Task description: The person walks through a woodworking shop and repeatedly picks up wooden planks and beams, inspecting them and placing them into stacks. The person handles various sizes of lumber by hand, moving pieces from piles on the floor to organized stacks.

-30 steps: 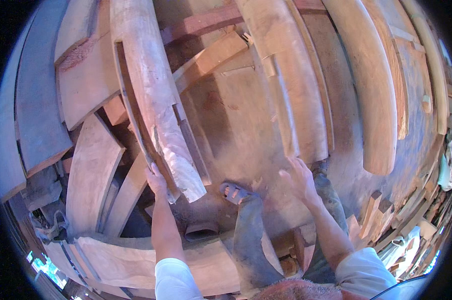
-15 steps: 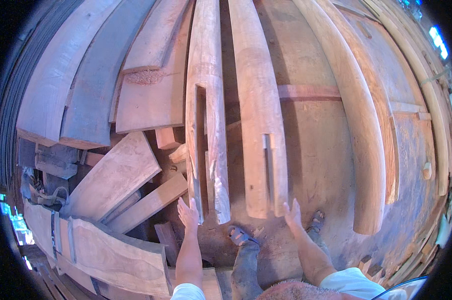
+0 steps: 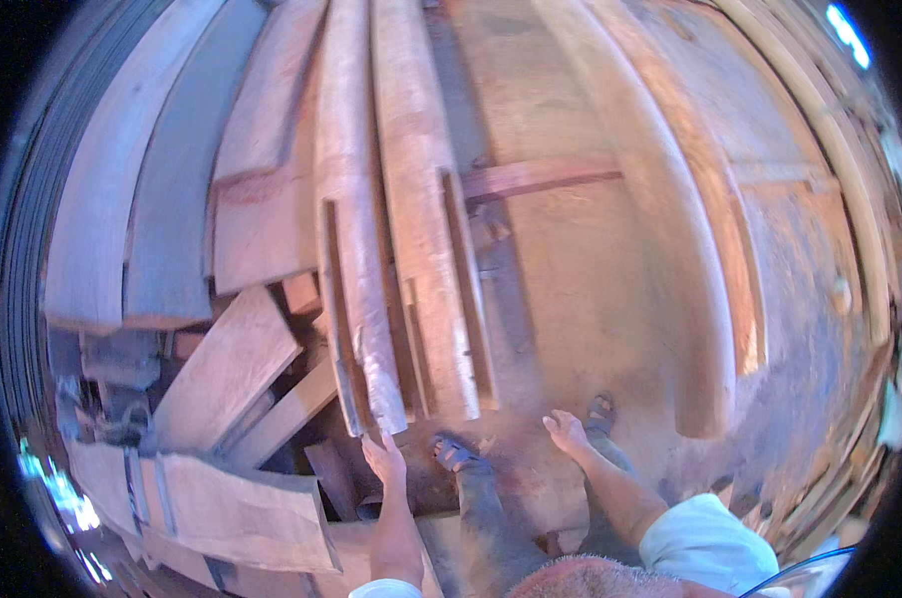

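Two long rounded wooden posts lie side by side with their slotted ends toward me. My left hand [image 3: 384, 458], fingers stretched, is at the near end of the left post [image 3: 356, 269]; whether the fingertips touch it, I cannot tell. Long slots also run through the near end of the right post [image 3: 433, 264], which lies close alongside. My right hand [image 3: 568, 435] is apart from that post, to the right of its end. It holds nothing, and its fingers are loosely extended.
Wide boards [image 3: 177, 239] lie at the far left. Nearer are offcuts [image 3: 230, 359] and strapped planks [image 3: 242, 503]. A thick rounded beam [image 3: 698, 249] lies to the right on the dusty floor [image 3: 591, 329]. My sandalled foot [image 3: 453, 451] stands just below the posts.
The right post has shifted left toward the other and turned, exposing longer slots. My right hand has come away from its end. The whole view has shifted somewhat.
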`<state>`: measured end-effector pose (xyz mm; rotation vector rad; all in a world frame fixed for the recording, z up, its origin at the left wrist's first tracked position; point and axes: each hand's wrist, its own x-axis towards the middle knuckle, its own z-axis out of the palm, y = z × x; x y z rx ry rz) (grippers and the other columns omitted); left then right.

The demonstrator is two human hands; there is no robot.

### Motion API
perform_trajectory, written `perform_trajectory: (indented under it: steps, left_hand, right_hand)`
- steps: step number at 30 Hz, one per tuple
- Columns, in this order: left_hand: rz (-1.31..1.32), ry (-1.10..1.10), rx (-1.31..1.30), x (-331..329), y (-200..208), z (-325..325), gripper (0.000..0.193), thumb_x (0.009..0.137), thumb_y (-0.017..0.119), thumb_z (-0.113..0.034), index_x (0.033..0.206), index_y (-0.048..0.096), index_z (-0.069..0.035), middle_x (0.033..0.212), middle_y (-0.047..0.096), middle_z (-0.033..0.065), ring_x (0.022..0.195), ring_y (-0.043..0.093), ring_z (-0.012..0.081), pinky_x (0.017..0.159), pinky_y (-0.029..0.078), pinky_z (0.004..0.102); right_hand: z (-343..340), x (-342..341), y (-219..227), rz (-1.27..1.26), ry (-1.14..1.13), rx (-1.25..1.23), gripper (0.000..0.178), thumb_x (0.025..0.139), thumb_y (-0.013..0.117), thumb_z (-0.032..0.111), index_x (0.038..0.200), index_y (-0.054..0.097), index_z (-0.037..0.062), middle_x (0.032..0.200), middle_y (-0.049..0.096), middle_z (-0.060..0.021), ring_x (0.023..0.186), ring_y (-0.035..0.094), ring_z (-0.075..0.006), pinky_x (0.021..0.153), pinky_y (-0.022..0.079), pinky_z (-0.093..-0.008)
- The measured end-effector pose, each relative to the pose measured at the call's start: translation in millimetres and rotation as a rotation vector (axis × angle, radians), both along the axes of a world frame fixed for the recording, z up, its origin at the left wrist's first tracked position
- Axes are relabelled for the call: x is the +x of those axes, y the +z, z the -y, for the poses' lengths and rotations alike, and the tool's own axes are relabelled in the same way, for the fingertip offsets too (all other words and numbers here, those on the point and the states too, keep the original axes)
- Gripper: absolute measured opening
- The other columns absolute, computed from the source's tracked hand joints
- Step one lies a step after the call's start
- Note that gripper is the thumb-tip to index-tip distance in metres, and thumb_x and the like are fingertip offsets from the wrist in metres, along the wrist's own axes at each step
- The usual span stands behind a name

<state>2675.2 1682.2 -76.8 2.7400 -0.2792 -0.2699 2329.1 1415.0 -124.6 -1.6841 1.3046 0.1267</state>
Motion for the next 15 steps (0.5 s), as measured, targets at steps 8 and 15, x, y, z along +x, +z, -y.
perform_trajectory:
  steps: [8, 15]
  left_hand:
    - [-0.652, -0.137, -0.046, -199.7, 41.6, 81.3, 0.056, 0.104, 0.059, -0.04, 0.13, 0.062, 0.01, 0.13, 0.066, 0.0292, 0.122, 0.062, 0.0411, 0.108, 0.046, 0.0469]
    - [-1.147, -0.495, 0.08, -318.8, 64.4, 137.5, 0.056, 0.104, 0.062, -0.036, 0.139, 0.058, 0.008, 0.14, 0.062, 0.0252, 0.132, 0.059, 0.0329, 0.114, 0.043, 0.0413]
  right_hand:
    - [108.5, -250.3, 15.8, -0.209, 0.105, 0.065, 0.045, 0.101, 0.062, 0.039, 0.123, 0.072, 0.0008, 0.124, 0.069, -0.0257, 0.119, 0.065, -0.0409, 0.101, 0.049, -0.0472]
    - [120.6, -428.7, 86.3, -0.414, -0.417, -0.086, 0.04, 0.103, 0.06, 0.036, 0.122, 0.073, 0.0034, 0.115, 0.074, -0.0224, 0.109, 0.071, -0.0367, 0.09, 0.055, -0.0432]
